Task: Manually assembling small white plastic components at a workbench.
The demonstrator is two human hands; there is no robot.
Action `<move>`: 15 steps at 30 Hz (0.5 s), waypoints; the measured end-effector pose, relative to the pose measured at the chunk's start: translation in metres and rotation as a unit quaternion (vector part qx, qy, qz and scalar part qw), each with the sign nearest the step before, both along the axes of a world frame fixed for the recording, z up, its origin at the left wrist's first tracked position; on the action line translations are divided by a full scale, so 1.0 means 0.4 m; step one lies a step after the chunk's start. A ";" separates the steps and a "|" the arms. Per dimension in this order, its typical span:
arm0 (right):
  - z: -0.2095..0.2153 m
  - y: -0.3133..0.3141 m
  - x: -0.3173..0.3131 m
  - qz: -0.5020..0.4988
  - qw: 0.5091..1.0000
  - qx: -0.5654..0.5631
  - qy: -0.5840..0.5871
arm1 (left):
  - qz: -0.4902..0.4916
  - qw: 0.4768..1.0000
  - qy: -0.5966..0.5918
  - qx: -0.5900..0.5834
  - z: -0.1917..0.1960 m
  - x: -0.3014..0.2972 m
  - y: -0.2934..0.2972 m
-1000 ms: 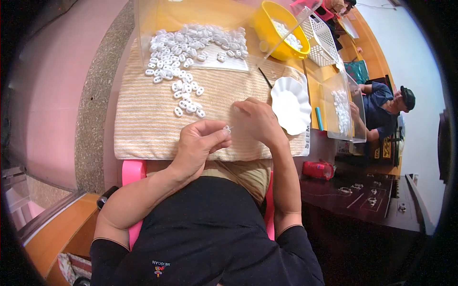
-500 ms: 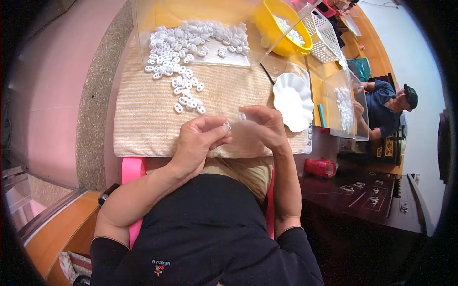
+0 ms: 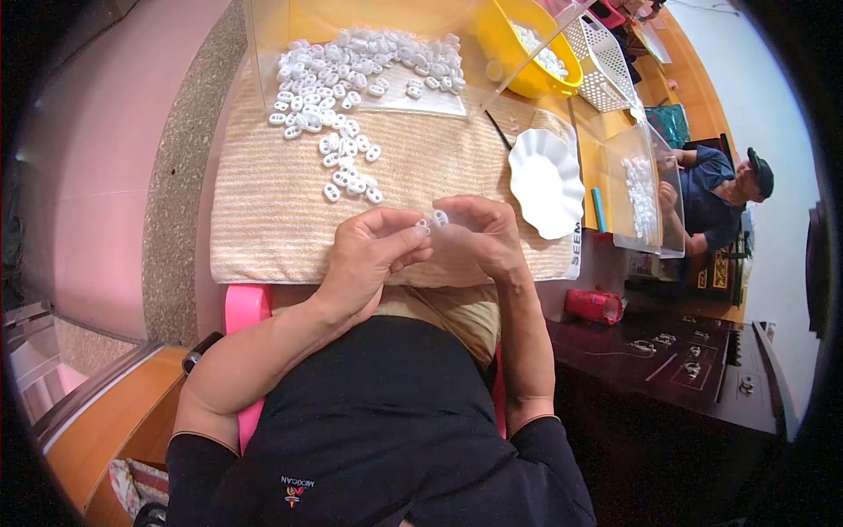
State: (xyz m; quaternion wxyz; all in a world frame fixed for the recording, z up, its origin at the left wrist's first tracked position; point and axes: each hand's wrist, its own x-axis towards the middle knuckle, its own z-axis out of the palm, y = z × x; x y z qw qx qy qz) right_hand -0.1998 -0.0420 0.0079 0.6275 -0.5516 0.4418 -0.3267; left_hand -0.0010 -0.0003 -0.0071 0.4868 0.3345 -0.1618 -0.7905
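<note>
Above the near edge of a striped beige towel (image 3: 263,220), my two hands are close together. Thumb and fingers of my left hand (image 3: 369,255) pinch a small whitish piece (image 3: 423,227), too small to make out fully. My right hand (image 3: 489,235) grips a white oval plastic piece (image 3: 440,216) by its fingertips, right beside the other piece. Farther off lies a heap of similar white oval two-hole pieces (image 3: 325,83), with a trail of loose ones (image 3: 353,181) running toward my hands.
A clear plastic box (image 3: 268,61) stands around the heap. To the right are a white scalloped dish (image 3: 546,186), a yellow basin (image 3: 575,85) of white pieces and a white perforated basket (image 3: 606,66). Another person (image 3: 716,189) works behind a second clear box (image 3: 672,239).
The white oval piece in my right hand now shows more plainly and sits closer to the piece in my left hand. The whole view has shifted slightly.
</note>
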 end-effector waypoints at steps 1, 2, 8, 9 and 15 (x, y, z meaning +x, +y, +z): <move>-0.004 0.000 -0.001 -0.002 1.000 -0.010 0.009 | 0.000 1.000 0.001 -0.001 0.000 0.000 0.000; -0.007 0.000 -0.001 -0.001 1.000 -0.009 0.009 | 0.000 1.000 0.002 -0.002 0.000 -0.001 0.000; -0.004 0.002 0.003 0.005 1.000 -0.013 -0.013 | -0.007 1.000 0.001 -0.005 0.002 0.001 0.001; -0.005 0.002 0.005 0.007 1.000 -0.001 -0.016 | -0.006 1.000 0.000 -0.004 0.000 0.002 0.002; 0.014 0.008 0.016 0.006 1.000 0.006 -0.004 | -0.013 1.000 -0.001 -0.005 -0.001 0.001 0.001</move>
